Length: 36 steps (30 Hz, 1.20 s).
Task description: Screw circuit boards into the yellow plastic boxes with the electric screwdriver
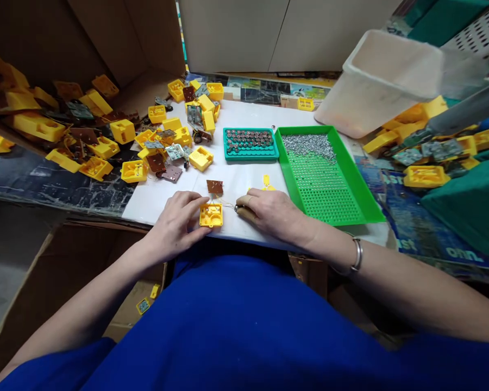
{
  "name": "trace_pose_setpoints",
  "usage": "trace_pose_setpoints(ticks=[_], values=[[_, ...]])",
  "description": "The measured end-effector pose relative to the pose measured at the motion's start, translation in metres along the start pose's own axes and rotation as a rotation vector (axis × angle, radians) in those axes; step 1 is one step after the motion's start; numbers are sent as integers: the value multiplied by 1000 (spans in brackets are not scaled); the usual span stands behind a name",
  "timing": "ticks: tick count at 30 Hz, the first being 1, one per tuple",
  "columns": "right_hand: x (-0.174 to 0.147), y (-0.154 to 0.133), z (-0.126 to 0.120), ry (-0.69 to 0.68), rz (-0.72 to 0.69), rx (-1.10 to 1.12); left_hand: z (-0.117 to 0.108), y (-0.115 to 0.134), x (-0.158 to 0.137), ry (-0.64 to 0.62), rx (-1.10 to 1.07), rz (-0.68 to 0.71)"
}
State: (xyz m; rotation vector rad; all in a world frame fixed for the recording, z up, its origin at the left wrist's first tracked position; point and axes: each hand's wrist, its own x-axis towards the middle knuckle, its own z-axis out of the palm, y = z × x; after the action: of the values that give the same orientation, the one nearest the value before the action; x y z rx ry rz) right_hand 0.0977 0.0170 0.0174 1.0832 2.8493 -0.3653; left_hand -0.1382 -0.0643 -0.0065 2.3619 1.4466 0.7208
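A small yellow plastic housing (211, 215) lies open side up near the table's front edge. My left hand (181, 222) grips it from the left, thumb at the near edge and fingers at the far corner. Thin wires run from it to a brown circuit board (214, 187) just behind. More wire leads right to a small round metal part (236, 208), which my right hand (264, 212) pinches at the fingertips. That part is mostly hidden by the fingers. Small yellow plastic pieces (267, 182) lie behind my right hand.
A teal tray (250, 158) holds several round metal parts. Beside it stands a green perforated tray (326, 190) with small silver pieces. Yellow housings and boards pile up at left, some inside a cardboard box (146, 49). A whitish bin (383, 81) stands at the back right.
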Motion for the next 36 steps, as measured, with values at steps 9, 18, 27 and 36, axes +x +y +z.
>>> trace_pose_setpoints(ticks=[9,18,27,36], values=[[5,9,3,110,-7,926,8,15,19,88,-83,-69],[1,20,-12,244,-531,126,16,30,35,-39,-869,-287],[-4,0,-24,215,-299,3,20,37,44,-33,-1310,-466],[-15,10,-16,478,-432,421,25,38,48,124,-1400,-495]])
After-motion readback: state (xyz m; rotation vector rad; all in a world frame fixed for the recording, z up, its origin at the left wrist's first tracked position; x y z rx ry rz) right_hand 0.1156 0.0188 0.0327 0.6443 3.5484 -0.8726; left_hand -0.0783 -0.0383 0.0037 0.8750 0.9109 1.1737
